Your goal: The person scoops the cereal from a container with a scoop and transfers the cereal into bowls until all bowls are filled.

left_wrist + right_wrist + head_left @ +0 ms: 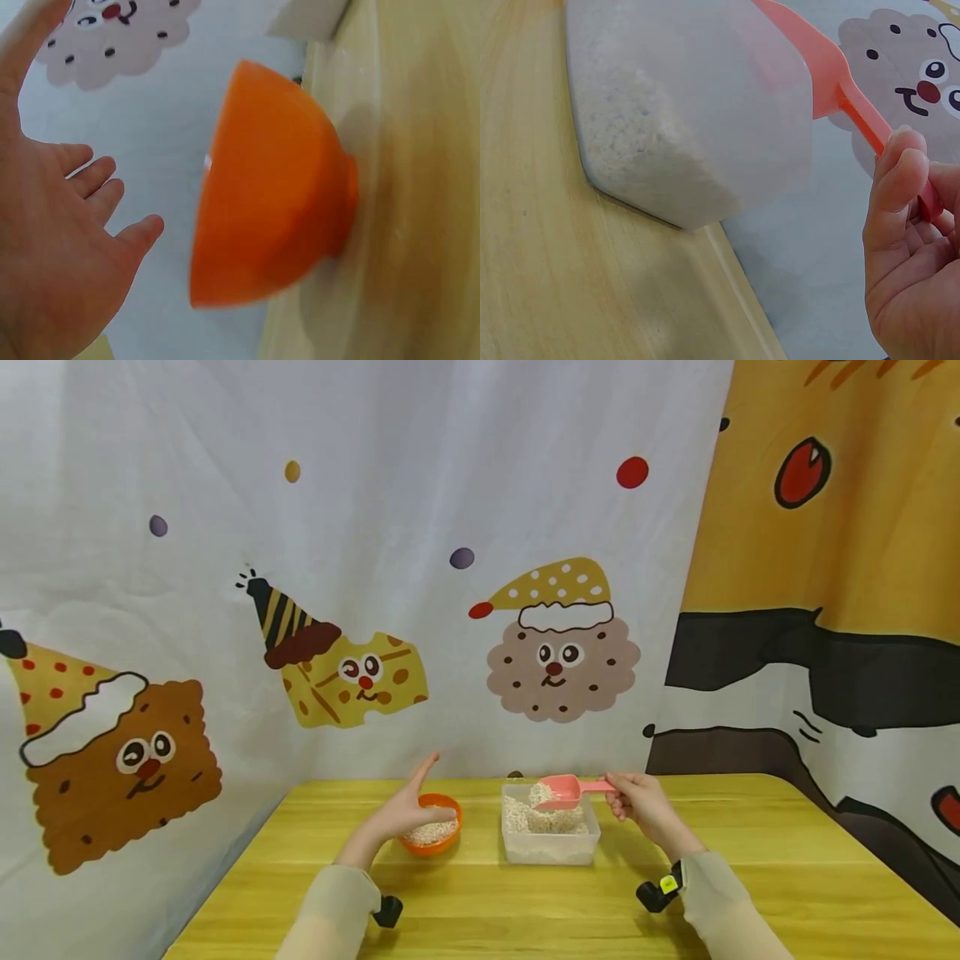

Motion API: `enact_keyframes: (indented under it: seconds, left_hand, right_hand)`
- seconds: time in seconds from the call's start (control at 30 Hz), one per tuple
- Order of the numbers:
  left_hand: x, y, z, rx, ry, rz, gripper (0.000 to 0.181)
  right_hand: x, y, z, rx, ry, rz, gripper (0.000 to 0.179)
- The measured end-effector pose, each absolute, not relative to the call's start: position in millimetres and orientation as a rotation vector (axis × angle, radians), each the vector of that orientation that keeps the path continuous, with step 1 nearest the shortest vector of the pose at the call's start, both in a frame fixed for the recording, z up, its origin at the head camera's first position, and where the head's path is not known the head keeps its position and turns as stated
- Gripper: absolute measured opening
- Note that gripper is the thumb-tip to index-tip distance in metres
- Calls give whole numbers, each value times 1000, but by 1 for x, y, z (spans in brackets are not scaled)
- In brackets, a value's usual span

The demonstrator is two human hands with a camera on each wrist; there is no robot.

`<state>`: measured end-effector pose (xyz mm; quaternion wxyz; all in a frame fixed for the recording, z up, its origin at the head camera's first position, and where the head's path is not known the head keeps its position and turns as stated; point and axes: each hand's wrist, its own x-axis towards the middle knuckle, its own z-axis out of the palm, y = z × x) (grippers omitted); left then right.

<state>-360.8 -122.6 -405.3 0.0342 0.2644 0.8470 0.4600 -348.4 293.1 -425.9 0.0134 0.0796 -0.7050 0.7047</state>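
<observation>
My right hand [637, 802] pinches the handle of a pink scoop [564, 787], also visible in the right wrist view [810, 56]. Pale, rice-like grains lie in the scoop, which is held over a translucent plastic box [551, 850] partly filled with the same grains [566, 822]. To the left stands an orange bowl [431, 849] with grains [432, 833] inside. My left hand [405, 814] hovers at the bowl's rim, thumb and fingers spread, holding nothing. In the left wrist view a gap shows between that hand [67, 240] and the upright bowl [274, 195].
Bowl and box stand apart near the back edge of a yellow wood-grain table [465, 910]. A pale curtain [375, 527] with cartoon prints hangs right behind it. Dark wrist-worn devices [387, 911] sit below both hands.
</observation>
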Motion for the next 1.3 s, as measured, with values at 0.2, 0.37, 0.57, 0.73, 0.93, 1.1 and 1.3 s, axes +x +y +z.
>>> enact_keyframes:
  seconds: [0.2,0.37,0.57,0.73,0.93,1.1,1.3]
  left_hand:
    - [-361,-141,-419,756,2581,1485,101]
    - [-362,-150,-429,699,2560,1541,103]
    - [-367,-159,-440,638,2544,1557,103]
    - [-368,-165,-452,661,2501,1506,106]
    - [-369,-168,-462,665,2391,1561,104]
    - [-369,-170,-468,588,2261,1671,103]
    - [-370,-172,-473,605,2255,1679,104]
  right_hand:
    - [-352,293,-429,227,-2207,2183,36]
    - [-351,293,-429,231,-2211,2180,35]
    - [-351,293,-428,237,-2193,2189,35]
    - [-352,292,-430,239,-2191,2200,36]
    - [-350,292,-433,216,-2200,2182,41]
    - [-350,293,-435,214,-2209,2183,45]
    - [-351,292,-435,213,-2197,2190,43]
